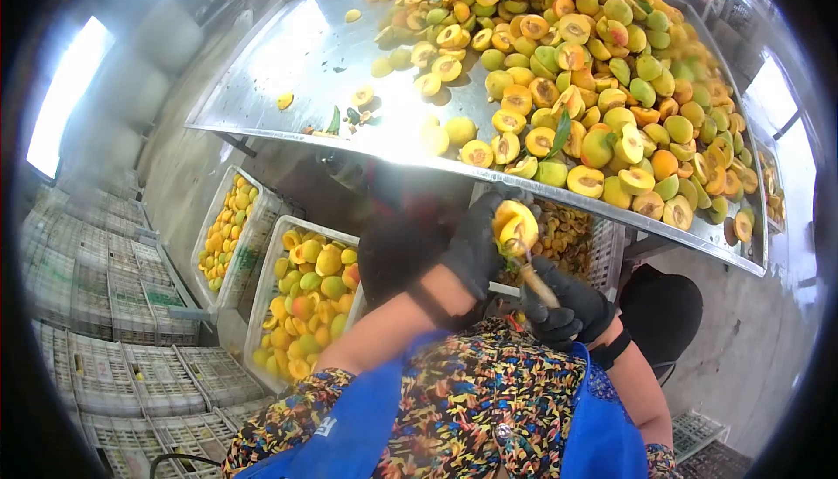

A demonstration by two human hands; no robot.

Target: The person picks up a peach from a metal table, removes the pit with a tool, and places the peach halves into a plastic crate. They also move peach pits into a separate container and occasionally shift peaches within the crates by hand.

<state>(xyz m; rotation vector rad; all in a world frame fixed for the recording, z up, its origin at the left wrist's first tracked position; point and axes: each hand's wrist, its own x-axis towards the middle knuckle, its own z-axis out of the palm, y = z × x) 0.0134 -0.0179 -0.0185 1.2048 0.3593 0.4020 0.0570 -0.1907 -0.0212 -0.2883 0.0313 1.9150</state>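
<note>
My left hand [476, 248], in a dark glove, is closed around a yellow peach half [515, 224] just below the table edge. In my right hand [572, 304], also gloved, is a pitting tool with a wooden handle [539, 283]. Its thin metal end reaches into the flesh of the peach half, so the tip is hidden. Beyond both hands, a large heap of cut peaches [573, 29] covers much of the metal table [253, 95]. Some pieces lie with their pits showing.
Below the table edge stands a crate of brown pits [563, 235]. To the left are a crate of peaches [310, 304] and another peach crate [229, 230]. Stacked plastic crates [105, 379] fill the lower left. A dark round stool [662, 311] stands at right.
</note>
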